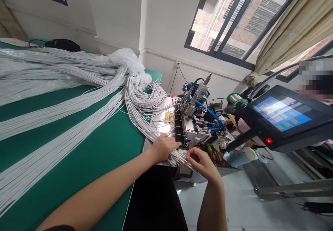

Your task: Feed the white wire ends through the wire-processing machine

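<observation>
My left hand (163, 148) is closed over a bundle of thin white cables (142, 118) near their ends, at the front edge of the machine's bench. To its right, my right hand (203, 162) pinches at the loose cable ends (182, 159), thumb and forefinger together. Whether it grips one cable or more cannot be made out. Just beyond both hands stands a metal machine (191, 120) with blue air tubes. Several single cables run across a light metal plate (159, 114) into its near side.
More white cables (78, 107) lie in long bundles on the green table (111, 147), partly under clear plastic (127, 59). At the right are a touchscreen panel (283, 114), a wire spool (236, 99) and red-handled scissors (218, 157). Another person (316, 81) is partly visible behind the panel.
</observation>
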The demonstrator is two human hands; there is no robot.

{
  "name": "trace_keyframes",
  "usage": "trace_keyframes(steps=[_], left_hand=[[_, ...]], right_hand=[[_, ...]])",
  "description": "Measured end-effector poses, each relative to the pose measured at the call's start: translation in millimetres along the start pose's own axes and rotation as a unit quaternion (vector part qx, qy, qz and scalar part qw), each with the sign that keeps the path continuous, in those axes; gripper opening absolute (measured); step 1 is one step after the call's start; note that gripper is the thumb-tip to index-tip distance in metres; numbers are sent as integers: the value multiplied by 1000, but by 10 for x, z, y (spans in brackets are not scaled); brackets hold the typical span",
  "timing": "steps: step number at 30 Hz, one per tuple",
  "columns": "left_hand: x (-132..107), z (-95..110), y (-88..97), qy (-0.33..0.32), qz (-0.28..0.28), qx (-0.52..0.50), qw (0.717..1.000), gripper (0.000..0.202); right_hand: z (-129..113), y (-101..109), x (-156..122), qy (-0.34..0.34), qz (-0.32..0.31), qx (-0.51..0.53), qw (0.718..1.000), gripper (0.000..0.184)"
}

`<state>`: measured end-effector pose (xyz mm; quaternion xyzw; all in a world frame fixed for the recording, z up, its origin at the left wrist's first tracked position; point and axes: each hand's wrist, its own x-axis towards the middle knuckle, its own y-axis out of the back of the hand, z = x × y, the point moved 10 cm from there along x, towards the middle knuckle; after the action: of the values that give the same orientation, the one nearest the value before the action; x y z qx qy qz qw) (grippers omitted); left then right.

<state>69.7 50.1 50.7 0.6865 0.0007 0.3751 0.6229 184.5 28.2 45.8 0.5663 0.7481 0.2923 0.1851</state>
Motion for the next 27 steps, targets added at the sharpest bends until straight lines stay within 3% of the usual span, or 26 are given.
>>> trace_keyframes(steps=[11, 16, 21, 27], left_hand=[[11, -24, 82, 24, 17, 1, 1000, 39], [-7, -28, 171, 30, 47, 0, 998, 52], [-42, -120, 245, 91, 100, 24, 991, 29], [-4, -8, 167, 7, 77, 23, 997, 26]], right_hand=[[-147, 129, 8, 33, 33, -68, 997, 25], [-51, 326, -4, 26, 171, -51, 984, 26], [118, 448, 15, 15, 282, -23, 959, 25], [206, 382, 145, 15, 245, 42, 969, 27]])
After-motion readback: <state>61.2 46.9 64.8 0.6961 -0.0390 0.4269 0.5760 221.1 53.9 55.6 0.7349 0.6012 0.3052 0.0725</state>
